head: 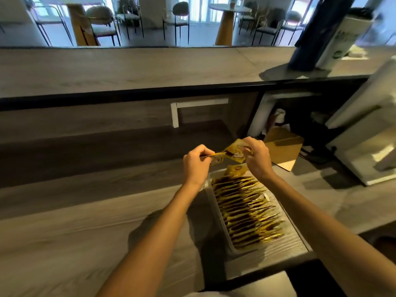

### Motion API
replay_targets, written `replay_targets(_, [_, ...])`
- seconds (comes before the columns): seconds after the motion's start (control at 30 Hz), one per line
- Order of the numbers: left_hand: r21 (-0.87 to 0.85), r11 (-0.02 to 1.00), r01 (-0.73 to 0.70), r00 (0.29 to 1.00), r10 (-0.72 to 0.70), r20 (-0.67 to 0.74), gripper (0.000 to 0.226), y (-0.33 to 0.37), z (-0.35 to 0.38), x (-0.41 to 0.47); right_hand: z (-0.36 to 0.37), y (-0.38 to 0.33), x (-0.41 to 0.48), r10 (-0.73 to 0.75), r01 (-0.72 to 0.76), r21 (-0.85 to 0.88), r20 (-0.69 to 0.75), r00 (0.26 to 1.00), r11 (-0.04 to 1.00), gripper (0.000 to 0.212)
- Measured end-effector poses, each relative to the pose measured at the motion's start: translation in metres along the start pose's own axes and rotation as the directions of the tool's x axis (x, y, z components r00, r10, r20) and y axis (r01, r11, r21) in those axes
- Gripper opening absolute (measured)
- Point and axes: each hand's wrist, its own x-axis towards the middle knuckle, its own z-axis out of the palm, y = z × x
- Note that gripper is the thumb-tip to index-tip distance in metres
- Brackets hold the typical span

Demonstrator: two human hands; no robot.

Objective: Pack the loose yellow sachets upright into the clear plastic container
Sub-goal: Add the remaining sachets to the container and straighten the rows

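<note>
yellow foil sachets (233, 150) are pinched at centre frame, above the far end of the clear plastic container (217, 207), between the curled left hand (196, 162) and the curled right hand (256, 156). an upright row (246, 211) is already packed in the container on the table (85, 243), right of centre. the sachets are judged light, limp and slick, best taken by a sealed edge.

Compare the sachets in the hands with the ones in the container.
The held sachets are up in the air, pinched by the left hand and right hand; the packed sachets sit inside the container. The held sachets are few and tilted, one showing its flat face; the packed sachets are many, standing on edge in a tight row. Both are yellow with dark markings.
</note>
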Motion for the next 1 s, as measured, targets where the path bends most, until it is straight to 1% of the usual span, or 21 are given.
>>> replay_targets(0.13, [-0.014, 1.0, 0.021, 0.999, -0.02, 0.039, 0.009, -0.006, 0.025, 0.007, -0.006, 0.019, 0.006, 0.058, -0.061, 0.043, 0.07, 0.996, 0.997, 0.021])
replay_targets(0.23, [-0.01, 0.999, 0.048, 0.995, -0.047, 0.083, 0.007, -0.011, 0.035, 0.01, -0.007, 0.031, 0.01, 0.074, -0.082, 0.056, 0.138, 0.988, 0.995, 0.017])
replay_targets(0.37, [0.018, 0.999, 0.043, 0.989, -0.045, 0.144, 0.009, -0.013, 0.041, 0.01, -0.008, 0.041, 0.015, 0.023, -0.03, 0.036, 0.18, 0.983, 0.999, 0.014])
replay_targets(0.47, [-0.011, 0.999, 0.034, 0.987, -0.032, 0.155, 0.012, -0.009, 0.043, 0.008, -0.006, 0.043, 0.02, -0.001, -0.009, 0.048, 0.192, 0.981, 0.999, 0.019])
replay_targets(0.53, [-0.01, 0.999, 0.033, 0.986, -0.031, 0.162, 0.01, -0.008, 0.044, 0.006, -0.003, 0.046, 0.022, -0.015, 0.002, 0.065, 0.2, 0.98, 0.998, 0.017])
replay_targets(0.67, [0.088, 0.995, 0.047, 0.979, -0.064, 0.196, 0.009, -0.017, 0.049, 0.004, -0.001, 0.051, 0.023, -0.023, 0.002, 0.084, 0.247, 0.969, 0.996, 0.018])
replay_targets(0.7, [0.108, 0.992, 0.065, 0.975, -0.086, 0.206, 0.009, -0.02, 0.05, 0.004, 0.001, 0.051, 0.023, -0.034, 0.017, 0.067, 0.269, 0.962, 0.998, 0.02])
replay_targets(0.77, [0.154, 0.984, 0.09, 0.965, -0.124, 0.229, 0.01, -0.027, 0.052, 0.003, 0.004, 0.05, 0.023, -0.045, 0.042, 0.015, 0.306, 0.951, 0.999, 0.018])
replay_targets(0.83, [0.217, 0.973, 0.083, 0.962, -0.135, 0.238, 0.013, -0.033, 0.052, 0.001, 0.01, 0.05, 0.022, -0.075, 0.093, -0.034, 0.354, 0.932, 0.995, 0.018])
replay_targets(0.9, [0.275, 0.96, 0.063, 0.96, -0.134, 0.247, 0.017, -0.038, 0.051, -0.002, 0.016, 0.053, 0.019, -0.104, 0.162, -0.098, 0.434, 0.895, 0.982, 0.022])
replay_targets(1.0, [0.336, 0.94, 0.065, 0.948, -0.164, 0.274, 0.023, -0.041, 0.052, -0.005, 0.02, 0.06, 0.014, -0.051, 0.185, -0.215, 0.511, 0.858, 0.959, 0.028])
